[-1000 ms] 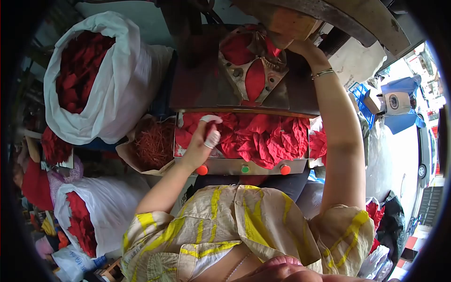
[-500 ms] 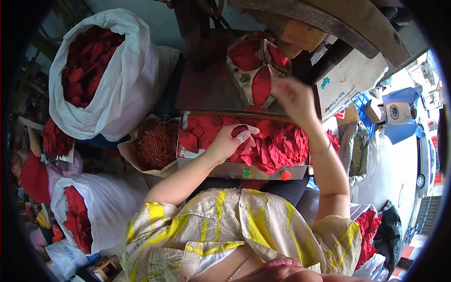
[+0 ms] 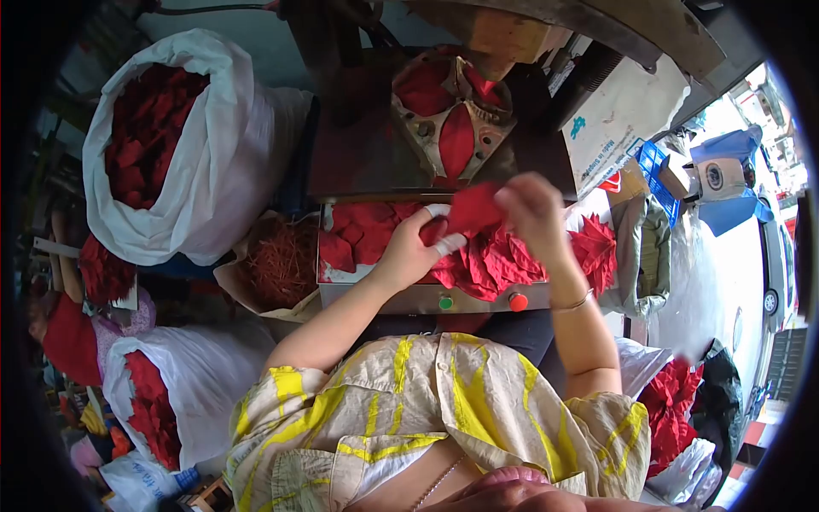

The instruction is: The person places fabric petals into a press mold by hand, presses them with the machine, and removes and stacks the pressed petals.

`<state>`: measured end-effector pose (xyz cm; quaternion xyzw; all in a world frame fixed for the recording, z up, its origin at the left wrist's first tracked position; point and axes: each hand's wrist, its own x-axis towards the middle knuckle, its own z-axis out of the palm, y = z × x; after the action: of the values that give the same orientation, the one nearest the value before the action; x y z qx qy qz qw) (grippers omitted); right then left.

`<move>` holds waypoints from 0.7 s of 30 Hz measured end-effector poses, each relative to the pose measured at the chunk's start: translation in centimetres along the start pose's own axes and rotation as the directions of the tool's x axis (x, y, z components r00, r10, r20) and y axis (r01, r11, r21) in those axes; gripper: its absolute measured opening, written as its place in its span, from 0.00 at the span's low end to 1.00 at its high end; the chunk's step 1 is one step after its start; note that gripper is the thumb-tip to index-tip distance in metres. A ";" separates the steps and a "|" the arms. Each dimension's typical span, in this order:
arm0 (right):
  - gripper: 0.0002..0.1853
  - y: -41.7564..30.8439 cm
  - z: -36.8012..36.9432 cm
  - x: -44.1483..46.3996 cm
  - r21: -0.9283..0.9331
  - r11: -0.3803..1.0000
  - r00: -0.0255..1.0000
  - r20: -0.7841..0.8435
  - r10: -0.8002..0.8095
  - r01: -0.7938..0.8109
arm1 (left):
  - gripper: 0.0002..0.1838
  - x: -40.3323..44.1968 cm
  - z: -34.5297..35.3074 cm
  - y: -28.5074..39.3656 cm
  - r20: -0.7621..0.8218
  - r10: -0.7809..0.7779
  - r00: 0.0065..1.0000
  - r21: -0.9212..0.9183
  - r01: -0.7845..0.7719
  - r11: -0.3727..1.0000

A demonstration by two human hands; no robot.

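My left hand, with white tape on the thumb and a finger, is closed on dark red fabric petals above the machine's front tray. To its right, my right hand is slightly blurred and pinches a flat red fabric petal between the two hands. Behind them a metal mould sits on the dark machine plate, with red petals lying in its hollows. Crinkled red petals lie in a heap below my right hand. Flatter petals lie at the tray's left.
A large white sack of red pieces stands at left, beside a bag of thin red shreds. Green and red buttons are on the machine's front. Another person's red sleeve shows at far left.
My right hand has come down from beside the mould towards my left hand and now holds a red petal. My left hand keeps its petals. The view has shifted slightly.
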<state>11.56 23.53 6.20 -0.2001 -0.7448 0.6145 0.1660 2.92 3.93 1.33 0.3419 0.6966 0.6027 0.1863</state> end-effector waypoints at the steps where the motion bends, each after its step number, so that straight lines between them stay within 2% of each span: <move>1: 0.09 -0.3 -1.9 1.6 -0.031 0.997 0.995 -0.062 -0.077 0.075 | 0.16 0.0 -0.2 -0.4 0.008 0.004 1.000 0.000 -0.004 1.000; 2: 0.08 -1.3 -3.5 3.3 -0.122 0.988 0.989 -0.105 -0.105 0.092 | 0.14 0.0 -0.6 -1.2 0.050 0.030 0.998 -0.049 -0.027 0.998; 3: 0.08 -2.9 -5.1 5.0 -0.266 0.952 0.985 -0.041 -0.167 0.151 | 0.12 0.0 -0.7 -1.5 0.094 0.056 0.994 -0.099 -0.046 0.994; 4: 0.09 -4.4 -6.5 6.9 -0.375 0.907 0.982 0.084 -0.170 0.189 | 0.10 -0.1 -0.5 -0.7 0.086 0.011 0.996 -0.225 0.009 0.974; 5: 0.09 -5.7 -7.1 8.5 -0.507 0.818 0.960 0.204 -0.194 0.273 | 0.10 0.1 -0.7 -0.4 0.096 0.014 0.995 -0.223 0.008 0.975; 6: 0.08 -6.6 -7.6 10.2 -0.612 0.703 0.926 0.323 -0.196 0.362 | 0.11 0.3 -1.1 -0.3 0.095 -0.065 0.993 -0.276 0.089 0.957; 7: 0.08 -6.3 -7.7 12.5 -0.613 0.704 0.928 0.314 -0.199 0.359 | 0.11 0.6 -1.4 0.1 0.097 -0.143 0.985 -0.329 0.167 0.930; 8: 0.07 -5.8 -7.5 15.0 -0.543 0.576 0.786 0.502 -0.361 0.611 | 0.11 1.1 -1.3 1.5 0.055 -0.187 0.981 -0.363 0.194 0.912; 9: 0.07 -5.6 -7.2 16.5 -0.421 0.404 0.580 0.661 -0.476 0.812 | 0.11 1.6 -1.5 2.6 0.060 -0.182 0.981 -0.359 0.191 0.913; 10: 0.07 -6.2 -6.6 17.0 -0.425 0.404 0.583 0.656 -0.479 0.810 | 0.11 2.1 -1.8 3.5 0.021 -0.153 0.988 -0.328 0.151 0.932; 12: 0.07 -7.4 -5.3 17.8 -0.381 0.501 0.586 0.728 -0.357 0.777 | 0.11 3.2 -2.4 5.6 -0.062 -0.114 0.992 -0.312 0.089 0.946; 14: 0.07 -8.8 -4.4 17.6 -0.392 0.545 0.610 0.731 -0.305 0.741 | 0.14 4.7 -3.5 6.6 -0.061 -0.048 0.997 -0.333 0.025 0.943; 16: 0.07 -8.5 -4.0 17.6 -0.403 0.588 0.633 0.731 -0.254 0.701 | 0.17 6.6 -4.7 7.6 -0.026 0.018 1.000 -0.390 -0.026 0.920; 18: 0.10 -7.2 -3.6 17.9 -0.333 0.790 0.706 0.687 -0.171 0.516 | 0.23 8.4 -5.8 8.4 0.043 0.079 0.996 -0.457 -0.051 0.888; 21: 0.14 -5.6 -3.6 17.4 -0.317 0.791 0.740 0.629 -0.238 0.523 | 0.21 10.2 -5.7 9.6 0.081 0.151 0.985 -0.558 -0.081 0.826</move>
<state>-2.23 34.37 12.36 0.1160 -0.9114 0.3947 0.0128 -5.58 7.42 13.30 0.3511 0.4583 0.7663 0.2819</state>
